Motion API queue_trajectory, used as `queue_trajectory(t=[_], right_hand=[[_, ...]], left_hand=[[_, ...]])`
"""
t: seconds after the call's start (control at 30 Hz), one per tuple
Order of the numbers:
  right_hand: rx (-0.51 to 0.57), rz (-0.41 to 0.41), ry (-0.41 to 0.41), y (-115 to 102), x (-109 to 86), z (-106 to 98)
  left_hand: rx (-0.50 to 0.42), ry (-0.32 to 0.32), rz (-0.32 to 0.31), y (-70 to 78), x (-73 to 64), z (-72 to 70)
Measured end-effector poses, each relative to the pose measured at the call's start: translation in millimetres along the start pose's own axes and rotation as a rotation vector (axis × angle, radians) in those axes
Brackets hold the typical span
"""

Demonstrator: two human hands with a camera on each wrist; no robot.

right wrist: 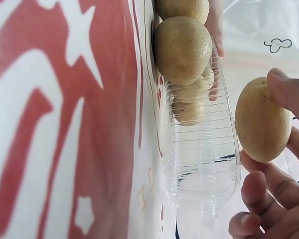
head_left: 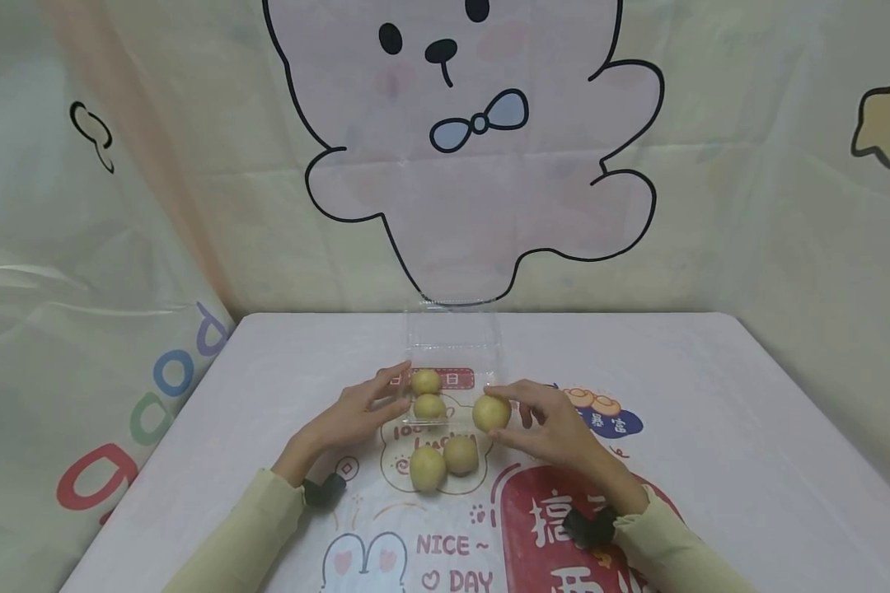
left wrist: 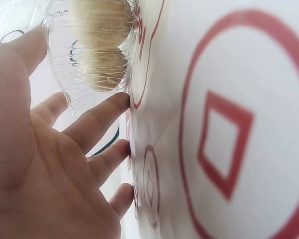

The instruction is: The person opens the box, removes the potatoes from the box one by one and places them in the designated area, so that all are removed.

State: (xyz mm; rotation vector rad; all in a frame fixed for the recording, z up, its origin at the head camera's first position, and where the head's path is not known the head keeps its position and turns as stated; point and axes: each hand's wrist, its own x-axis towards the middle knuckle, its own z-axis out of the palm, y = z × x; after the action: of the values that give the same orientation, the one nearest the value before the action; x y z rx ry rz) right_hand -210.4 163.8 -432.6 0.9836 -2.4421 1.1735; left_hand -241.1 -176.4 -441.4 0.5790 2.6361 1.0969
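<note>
A clear plastic clamshell container [head_left: 487,375] lies on the table with its lid [head_left: 452,329] raised at the back. Two potatoes sit one behind the other along its left side, the rear potato [head_left: 426,381] and the front potato [head_left: 430,407]. My left hand [head_left: 359,409] touches the container's left side with spread, fairly straight fingers. Between thumb and fingers, my right hand [head_left: 552,420] pinches a potato [right wrist: 263,120] above the container's right side, apart from the wall in the right wrist view. Two more potatoes, one left [head_left: 427,469] and one right [head_left: 461,455], rest before the container.
The white table [head_left: 742,436] carries a printed cover with a red patch [head_left: 537,502] at the right front. A curtain with a cartoon bear [head_left: 475,189] hangs behind the table's back edge. Dark wrist-worn devices sit at both cuffs.
</note>
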Motion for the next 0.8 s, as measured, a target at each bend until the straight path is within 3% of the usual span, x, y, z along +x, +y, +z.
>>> queue_trajectory(t=[0.33, 0.57, 0.8], right_hand=[[0.058, -0.025, -0.051, -2, -5.8, -2], [0.117, 0.03, -0.106, -5, -9.4, -4], [0.147, 0.022, -0.144, -5, -12.3, -6]], left_hand=[[-0.006, -0.007, 0.0, 0.3, 0.7, -0.8], [-0.011, -0.008, -0.004, -0.4, 1.3, -0.7], [-0.012, -0.007, 0.001, -2.6, 1.8, -0.4]])
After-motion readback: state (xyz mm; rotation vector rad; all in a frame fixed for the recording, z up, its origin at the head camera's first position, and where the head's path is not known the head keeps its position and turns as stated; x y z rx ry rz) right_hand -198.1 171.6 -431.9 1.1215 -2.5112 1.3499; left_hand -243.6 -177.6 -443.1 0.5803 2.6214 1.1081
